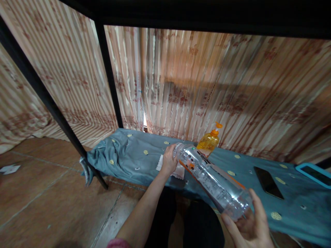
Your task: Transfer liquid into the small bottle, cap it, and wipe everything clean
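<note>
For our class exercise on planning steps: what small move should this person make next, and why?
Probably lower the left hand from the neck of the clear bottle to the white cloth, leaving the right hand at the base: both hands hold the bottle, the right one gripping its base, and the cloth shows just behind the left hand.

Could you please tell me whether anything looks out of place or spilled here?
A white scrap, perhaps paper, lies on the floor at far left, as if dropped. The blue sheet's left end is rumpled by the nearer post. No spill shows.
</note>
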The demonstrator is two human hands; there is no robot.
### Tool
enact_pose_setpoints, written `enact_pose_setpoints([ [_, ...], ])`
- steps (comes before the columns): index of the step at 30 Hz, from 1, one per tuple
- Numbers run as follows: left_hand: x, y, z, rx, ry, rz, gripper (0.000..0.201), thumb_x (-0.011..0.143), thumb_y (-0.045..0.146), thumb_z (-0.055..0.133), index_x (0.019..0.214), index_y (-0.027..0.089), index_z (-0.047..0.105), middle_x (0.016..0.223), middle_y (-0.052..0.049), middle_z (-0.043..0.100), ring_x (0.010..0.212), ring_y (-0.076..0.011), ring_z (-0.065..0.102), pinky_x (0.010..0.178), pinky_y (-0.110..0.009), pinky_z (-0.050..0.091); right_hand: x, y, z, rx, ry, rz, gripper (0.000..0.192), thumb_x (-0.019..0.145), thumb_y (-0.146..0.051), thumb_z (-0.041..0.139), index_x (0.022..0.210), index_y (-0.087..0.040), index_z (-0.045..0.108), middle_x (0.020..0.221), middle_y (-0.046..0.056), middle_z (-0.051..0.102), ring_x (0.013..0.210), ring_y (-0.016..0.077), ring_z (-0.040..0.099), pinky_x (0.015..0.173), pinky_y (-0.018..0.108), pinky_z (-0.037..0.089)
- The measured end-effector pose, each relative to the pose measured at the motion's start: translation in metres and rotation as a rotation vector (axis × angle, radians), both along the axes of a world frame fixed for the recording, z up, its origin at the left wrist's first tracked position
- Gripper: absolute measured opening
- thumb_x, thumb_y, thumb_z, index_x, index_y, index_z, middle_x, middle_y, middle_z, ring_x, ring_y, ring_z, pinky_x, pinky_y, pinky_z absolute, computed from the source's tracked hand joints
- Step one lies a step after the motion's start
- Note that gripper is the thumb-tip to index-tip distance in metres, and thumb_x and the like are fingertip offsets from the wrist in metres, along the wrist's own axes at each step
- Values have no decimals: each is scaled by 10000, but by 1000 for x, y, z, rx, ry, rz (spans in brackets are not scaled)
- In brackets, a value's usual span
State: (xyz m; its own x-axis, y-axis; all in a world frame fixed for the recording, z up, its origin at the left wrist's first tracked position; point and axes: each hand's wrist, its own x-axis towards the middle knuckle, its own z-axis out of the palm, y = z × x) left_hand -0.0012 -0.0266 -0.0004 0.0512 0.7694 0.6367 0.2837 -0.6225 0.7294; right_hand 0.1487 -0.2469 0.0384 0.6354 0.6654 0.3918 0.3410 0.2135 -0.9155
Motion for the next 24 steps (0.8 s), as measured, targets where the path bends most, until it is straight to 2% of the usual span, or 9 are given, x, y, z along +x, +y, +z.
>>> enact_pose_setpoints([
  [3,0,0,0,5,7,5,249,915,263,489,1108,151,599,1070,-125,669,1030,-269,599,933,-421,478,5,0,-5,16,-51,1,1018,630,-467,828,1491,-169,374,1375,163,509,925,245,662,736,317,571],
  [8,0,-1,1,5,5,8,242,915,261,494,1106,157,600,1064,-123,672,1026,-269,604,927,-415,482,10,-1,-8,6,-68,22,1021,648,-462,819,1504,-167,347,1289,155,573,908,252,668,739,329,572],
  [11,0,-1,1,1,3,10,237,919,260,492,1110,170,600,1073,-115,675,1034,-264,607,936,-413,482,10,-1,-8,10,-94,9,996,656,-449,817,1499,-177,362,1403,154,484,925,237,664,734,304,572],
  [14,0,-1,1,-5,1,18,236,925,271,489,1106,172,603,1074,-111,676,1031,-261,607,938,-410,483,-1,-1,1,2,-79,-27,980,663,-482,807,1486,-159,385,1453,154,429,946,233,658,749,295,569],
  [19,-1,-2,3,-17,4,14,238,925,284,494,1103,171,604,1073,-110,674,1044,-262,607,952,-412,478,-24,-3,22,-23,47,-36,1007,712,-551,754,1513,-126,317,1234,150,605,952,252,660,843,348,547],
  [24,-1,-2,3,-18,-1,15,237,928,289,489,1101,177,607,1067,-107,674,1039,-260,611,950,-408,479,-24,-5,23,-62,9,-35,1010,717,-582,740,1519,-147,305,1291,156,565,966,274,650,853,393,536],
])
